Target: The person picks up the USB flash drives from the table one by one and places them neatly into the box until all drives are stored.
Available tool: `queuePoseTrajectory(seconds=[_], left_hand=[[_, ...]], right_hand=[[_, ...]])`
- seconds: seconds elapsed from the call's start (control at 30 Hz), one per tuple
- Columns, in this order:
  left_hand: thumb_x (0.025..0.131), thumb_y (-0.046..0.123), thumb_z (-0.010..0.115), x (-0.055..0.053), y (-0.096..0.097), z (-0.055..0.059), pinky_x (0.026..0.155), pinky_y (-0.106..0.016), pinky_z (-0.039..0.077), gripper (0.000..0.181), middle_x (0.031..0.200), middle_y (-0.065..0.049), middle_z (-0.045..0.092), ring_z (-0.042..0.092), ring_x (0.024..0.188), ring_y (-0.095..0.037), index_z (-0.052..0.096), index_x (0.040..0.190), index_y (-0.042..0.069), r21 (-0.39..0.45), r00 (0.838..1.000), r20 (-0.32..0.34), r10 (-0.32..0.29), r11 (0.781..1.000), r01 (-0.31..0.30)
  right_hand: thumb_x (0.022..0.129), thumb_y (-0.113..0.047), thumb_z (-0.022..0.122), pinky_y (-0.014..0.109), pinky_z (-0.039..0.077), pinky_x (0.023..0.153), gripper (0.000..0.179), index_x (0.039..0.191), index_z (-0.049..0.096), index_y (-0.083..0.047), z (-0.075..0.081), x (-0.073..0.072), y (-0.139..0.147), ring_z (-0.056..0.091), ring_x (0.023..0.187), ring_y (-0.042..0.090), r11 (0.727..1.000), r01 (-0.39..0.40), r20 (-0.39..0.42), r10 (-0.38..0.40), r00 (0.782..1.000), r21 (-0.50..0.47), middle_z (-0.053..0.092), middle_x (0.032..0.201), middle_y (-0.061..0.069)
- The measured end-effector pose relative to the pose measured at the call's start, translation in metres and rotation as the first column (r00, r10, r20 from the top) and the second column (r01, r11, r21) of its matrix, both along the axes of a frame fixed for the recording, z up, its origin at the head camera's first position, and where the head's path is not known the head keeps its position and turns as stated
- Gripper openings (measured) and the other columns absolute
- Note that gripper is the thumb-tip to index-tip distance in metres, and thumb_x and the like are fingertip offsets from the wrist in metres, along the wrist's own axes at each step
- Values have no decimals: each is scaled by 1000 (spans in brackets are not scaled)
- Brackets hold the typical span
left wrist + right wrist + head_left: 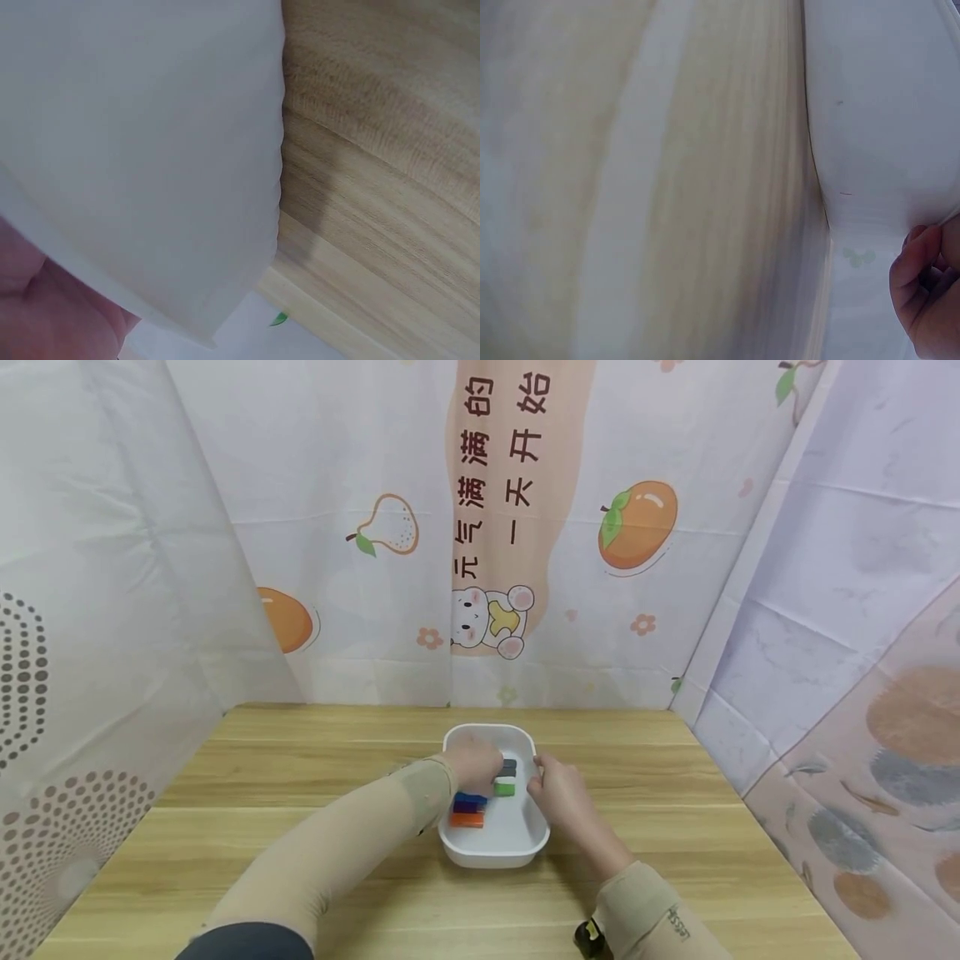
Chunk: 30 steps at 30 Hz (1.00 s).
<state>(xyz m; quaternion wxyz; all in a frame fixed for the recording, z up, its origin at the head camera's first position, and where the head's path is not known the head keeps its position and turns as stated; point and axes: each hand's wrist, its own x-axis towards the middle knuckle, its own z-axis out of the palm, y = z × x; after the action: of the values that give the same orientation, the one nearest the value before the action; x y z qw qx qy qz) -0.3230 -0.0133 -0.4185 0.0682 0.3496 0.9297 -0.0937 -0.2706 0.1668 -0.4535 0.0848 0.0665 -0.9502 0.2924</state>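
A white plastic basin (510, 843) with rounded corners stands on the wooden table. Inside it lie several short coloured bars: an orange bar (467, 820), blue ones (470, 805) above it, a green bar (505, 790) and dark grey ones (509, 768). My left hand (474, 764) reaches over the left rim, down among the bars; its fingertips are hidden, so whether it grips one does not show. In the left wrist view the basin's wall (150, 150) covers most of that hand. At the right rim, my right hand (561, 789) pinches the edge between thumb and fingers.
A black and yellow object (590, 937), possibly a tape measure, lies by the right forearm near the front. Beyond the table (315, 760) hangs a printed white curtain (337, 610), with more curtains on both sides.
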Motion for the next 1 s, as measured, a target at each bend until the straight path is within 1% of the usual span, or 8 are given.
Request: queuePoseTrajectory(seconds=[0.1, 0.2, 0.43, 0.53, 0.63, 0.73, 0.83, 1.0], left_hand=[[87, 34, 79, -2, 0, -4, 99, -43, 46, 16, 75, 8, 63, 60, 77, -12, 72, 90, 20, -8, 1000, -25, -8, 1000, 8], [87, 37, 79, -4, 1, -6, 97, -42, 47, 19, 77, 7, 64, 61, 78, -13, 73, 93, 20, -19, 999, -49, -13, 1000, 12], [88, 38, 78, -2, -2, -4, 95, -42, 48, 22, 80, 6, 66, 61, 77, -13, 75, 97, 19, -26, 998, -59, -2, 1000, 0], [86, 40, 79, -3, -5, -3, 92, -42, 49, 23, 76, 6, 64, 59, 74, -13, 74, 93, 18, -9, 998, -56, 10, 1000, -10], [84, 41, 80, -5, -8, -1, 85, -39, 51, 24, 69, 8, 62, 59, 68, -12, 72, 83, 18, 39, 999, -38, 21, 999, -20], [87, 41, 79, -9, -13, 3, 87, -41, 49, 26, 64, 10, 61, 58, 65, -11, 68, 75, 20, 107, 999, 6, 38, 994, -38], [90, 41, 76, -11, -18, 12, 90, -44, 47, 26, 67, 12, 60, 57, 67, -10, 67, 75, 22, 174, 998, 42, 47, 983, -54], [92, 40, 74, -6, -24, 34, 78, -34, 51, 22, 78, 10, 63, 59, 74, -11, 71, 81, 22, 281, 996, 77, 41, 958, -61]], right_hand=[[87, -4, 65, 27, 47, 51, 41, 127, 62, 6, -2, 0, 0, 53, 59, 14, 1000, 3, 0, -3, 1000, 1, 58, 70, 2], [89, -4, 64, 27, 46, 50, 41, 129, 61, 6, -2, -1, 0, 53, 58, 14, 1000, 7, 22, -7, 1000, -11, 57, 69, 2], [90, -4, 64, 27, 47, 50, 40, 129, 61, 6, -3, -2, -2, 54, 59, 14, 1000, 5, 24, -4, 1000, -21, 57, 71, 2], [90, -4, 64, 27, 47, 50, 40, 129, 61, 6, -3, -3, -3, 54, 60, 14, 1000, 1, 21, -1, 1000, -20, 57, 71, 2], [90, -5, 64, 27, 46, 50, 41, 129, 62, 6, -2, -3, -3, 53, 59, 14, 1000, -6, 22, 7, 1000, -31, 56, 69, 2], [90, -6, 65, 28, 46, 50, 40, 129, 62, 5, 0, -3, -2, 53, 57, 14, 999, -19, 27, 21, 999, -46, 55, 67, 1], [93, -12, 67, 30, 47, 53, 38, 128, 63, 4, 3, -5, 0, 54, 59, 14, 999, -33, 37, 34, 999, -43, 57, 66, 0], [96, -29, 71, 33, 51, 63, 45, 131, 64, -2, 10, -6, 6, 59, 70, 16, 999, -38, 99, 37, 994, 1, 63, 75, 1]])
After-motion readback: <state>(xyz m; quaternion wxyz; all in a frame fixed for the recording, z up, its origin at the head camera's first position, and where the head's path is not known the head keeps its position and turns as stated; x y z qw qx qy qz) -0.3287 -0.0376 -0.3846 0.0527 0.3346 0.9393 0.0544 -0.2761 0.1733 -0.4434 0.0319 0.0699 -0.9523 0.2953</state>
